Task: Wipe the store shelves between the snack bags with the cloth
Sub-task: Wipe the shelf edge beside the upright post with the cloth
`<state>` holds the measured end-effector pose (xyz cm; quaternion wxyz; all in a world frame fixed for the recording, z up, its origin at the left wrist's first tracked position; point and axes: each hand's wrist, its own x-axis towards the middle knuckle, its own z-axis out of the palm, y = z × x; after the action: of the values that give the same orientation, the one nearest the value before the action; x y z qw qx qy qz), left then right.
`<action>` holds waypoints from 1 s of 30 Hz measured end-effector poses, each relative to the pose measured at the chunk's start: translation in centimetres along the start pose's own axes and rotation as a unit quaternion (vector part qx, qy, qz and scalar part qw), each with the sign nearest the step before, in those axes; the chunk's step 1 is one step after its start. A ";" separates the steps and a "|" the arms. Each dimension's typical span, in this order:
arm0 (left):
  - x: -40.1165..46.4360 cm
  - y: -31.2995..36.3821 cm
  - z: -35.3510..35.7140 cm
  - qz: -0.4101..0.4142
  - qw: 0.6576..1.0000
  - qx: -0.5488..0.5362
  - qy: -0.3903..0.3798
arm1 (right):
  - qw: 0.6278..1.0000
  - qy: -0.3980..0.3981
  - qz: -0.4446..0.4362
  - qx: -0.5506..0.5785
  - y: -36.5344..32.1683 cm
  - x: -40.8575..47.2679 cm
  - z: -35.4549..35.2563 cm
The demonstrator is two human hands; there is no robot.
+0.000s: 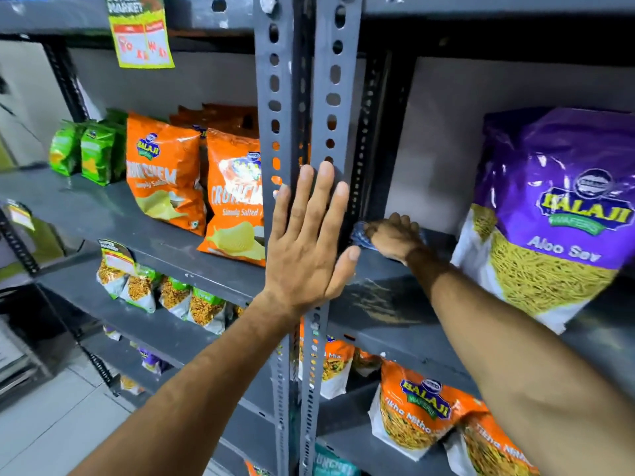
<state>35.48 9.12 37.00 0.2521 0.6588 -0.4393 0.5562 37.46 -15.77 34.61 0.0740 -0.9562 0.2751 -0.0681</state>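
Two bare arms come into view from the bottom edge, one from the lower left and one from the lower right, and both are uncovered along their whole visible length: no sleeve, cuff or glove shows on either. The left hand [305,242] has no ring, and its wrist carries no watch or band. Its fingers [321,197] are long and slender, with short, plain nails, and the tendons and knuckles stand out across the back of the hand. Fine hair shows along the left forearm. The right hand [395,233] looks smaller, being farther from the camera, and its wrist is likewise unadorned.
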 end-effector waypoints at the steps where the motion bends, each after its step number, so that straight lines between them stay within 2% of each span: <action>1: 0.0 -0.2 0.0 -0.002 1.000 0.002 -0.002 | 1.000 -0.002 -0.014 -0.015 -0.5 -0.5 0.1; 11: 0.1 0.6 -0.5 -0.007 1.000 -0.005 -0.026 | 0.992 -0.005 -0.123 0.004 -1.3 -9.5 0.1; 15: 0.3 0.8 -1.1 -0.002 1.000 -0.007 -0.027 | 0.986 0.008 -0.152 -0.062 -1.9 -13.2 -0.5; 20: 0.3 1.2 -1.4 -0.006 0.999 -0.010 -0.040 | 0.978 0.000 -0.210 -0.014 0.0 -16.6 -0.7; 22: 0.2 1.3 -1.5 -0.008 0.999 -0.010 -0.044 | 0.977 -0.012 -0.208 0.054 0.5 -17.0 -1.5; 24: 0.2 1.3 -1.6 -0.010 0.999 -0.008 -0.045 | 0.979 0.013 -0.184 0.089 0.3 -16.0 -2.7; 26: 0.2 1.2 -1.6 -0.010 0.999 -0.006 -0.041 | 0.986 0.014 -0.153 0.059 -0.3 -14.4 -3.9; 30: 0.3 1.2 -1.3 -0.011 0.999 -0.005 -0.032 | 0.992 -0.036 -0.116 -0.033 -1.0 -12.1 -2.5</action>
<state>33.77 9.49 37.46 0.2472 0.6794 -0.4428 0.5303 27.37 -8.72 36.13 0.0438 -0.9854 0.1610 -0.0325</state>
